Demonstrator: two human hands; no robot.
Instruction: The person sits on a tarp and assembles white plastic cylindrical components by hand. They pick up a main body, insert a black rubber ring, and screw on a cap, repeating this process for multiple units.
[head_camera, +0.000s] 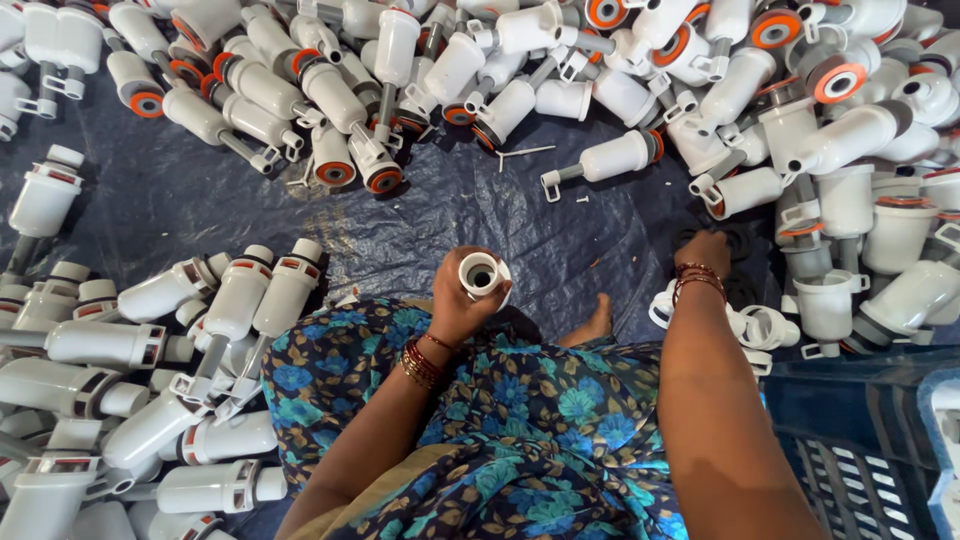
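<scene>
My left hand (462, 300) is closed around a small white plastic cup-shaped part (480, 273), its round opening facing up at me, held above my lap. My right hand (705, 250) reaches out to the right, palm down, fingers resting on dark rubber rings (738, 240) on the blue tarp beside a heap of white plastic fittings (830, 200). Bangles circle both wrists. Whether the right fingers pinch a ring is hidden under the hand.
White plastic valve bodies with orange seals (350, 110) are heaped across the top and right. Assembled white valves with red tabs (150, 340) lie at my left. A dark blue tarp (420, 220) covers the floor. A blue plastic crate (860, 450) sits lower right. My floral dress (500, 420) fills the bottom.
</scene>
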